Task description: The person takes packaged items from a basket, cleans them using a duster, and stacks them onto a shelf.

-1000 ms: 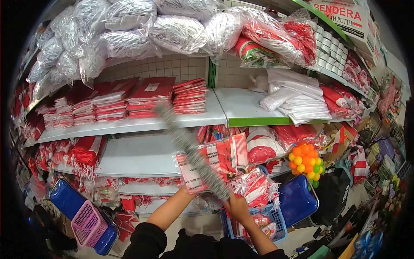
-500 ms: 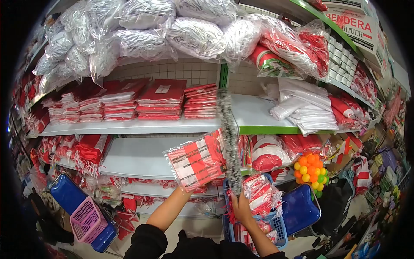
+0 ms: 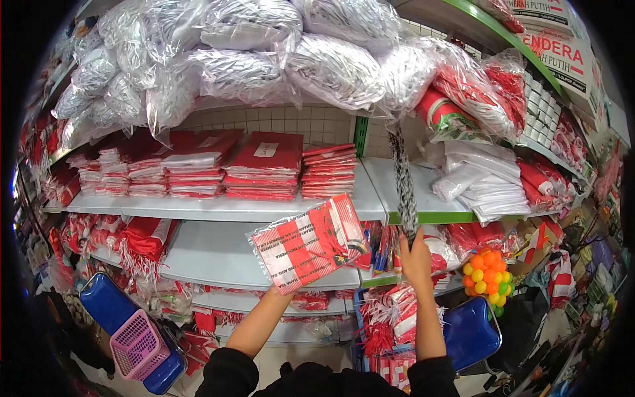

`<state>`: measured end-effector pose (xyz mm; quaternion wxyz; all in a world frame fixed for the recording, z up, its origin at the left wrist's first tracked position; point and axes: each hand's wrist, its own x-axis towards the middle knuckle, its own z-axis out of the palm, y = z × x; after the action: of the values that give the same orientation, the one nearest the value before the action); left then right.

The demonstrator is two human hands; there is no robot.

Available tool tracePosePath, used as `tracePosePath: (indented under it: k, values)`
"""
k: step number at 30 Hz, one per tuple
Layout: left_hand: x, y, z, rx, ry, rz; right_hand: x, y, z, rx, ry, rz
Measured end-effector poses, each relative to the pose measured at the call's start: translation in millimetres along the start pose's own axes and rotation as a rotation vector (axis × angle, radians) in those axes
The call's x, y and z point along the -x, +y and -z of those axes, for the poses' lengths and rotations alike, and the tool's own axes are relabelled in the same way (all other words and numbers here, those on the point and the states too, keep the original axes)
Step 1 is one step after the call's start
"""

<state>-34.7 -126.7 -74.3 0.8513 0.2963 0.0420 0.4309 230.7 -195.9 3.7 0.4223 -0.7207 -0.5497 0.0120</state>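
Note:
A flat plastic-wrapped packet (image 3: 301, 248), red and white with printed lettering, is held up in front of the shelves. My left hand (image 3: 282, 293) grips its lower edge from behind, and the packet hides most of the fingers. My right hand (image 3: 415, 255) is closed round the lower end of a long black-and-white fluffy duster (image 3: 401, 175). The duster points up, its far end near the bagged white goods on the top shelf. Below my right forearm, a blue basket (image 3: 360, 324) holds red-and-white packets with fringes (image 3: 393, 317).
Stacks of folded red-and-white packets (image 3: 263, 162) fill the middle shelf (image 3: 238, 209). Clear bags of white strips (image 3: 251, 73) bulge above. Blue stools stand on both sides, the left one (image 3: 109, 301) with a pink basket (image 3: 139, 341). Orange and green balls (image 3: 488, 271) hang at right.
My right hand has risen and moved right with the duster, from over the basket to the shelf edge. My left hand still holds the packet, which is tilted a little differently. The view has shifted slightly.

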Motion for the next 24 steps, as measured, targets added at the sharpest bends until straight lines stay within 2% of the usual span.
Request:
tracePosePath:
  k: [3,9,12,15,18,21,24]
  values:
    - [-3.1,14.7,3.0,-0.014,-0.006,-0.015,-49.7,-0.5,-2.2,0.145,-0.004,0.122]
    - [-8.8,38.6,10.4,-0.039,-0.008,-0.034,-117.7,12.3,-27.7,0.426,-0.162,0.281]
    - [-10.2,44.2,12.8,-0.043,-0.006,-0.041,-127.5,14.4,-39.9,0.492,-0.077,0.311]
    - [-12.1,43.6,12.7,-0.043,-0.006,-0.041,-120.2,1.9,-35.8,0.523,-0.124,0.168]
    - [-15.3,38.5,10.4,-0.045,-0.009,-0.038,-87.3,-17.0,-28.2,0.534,0.222,0.362]
    - [-21.0,27.8,3.6,-0.039,-0.021,-0.022,-60.0,-29.7,-30.0,-0.035,0.111,0.512]
    - [-25.8,14.8,-3.4,-0.042,-0.038,-0.009,-38.5,-31.2,-34.7,-0.796,-0.593,0.185]
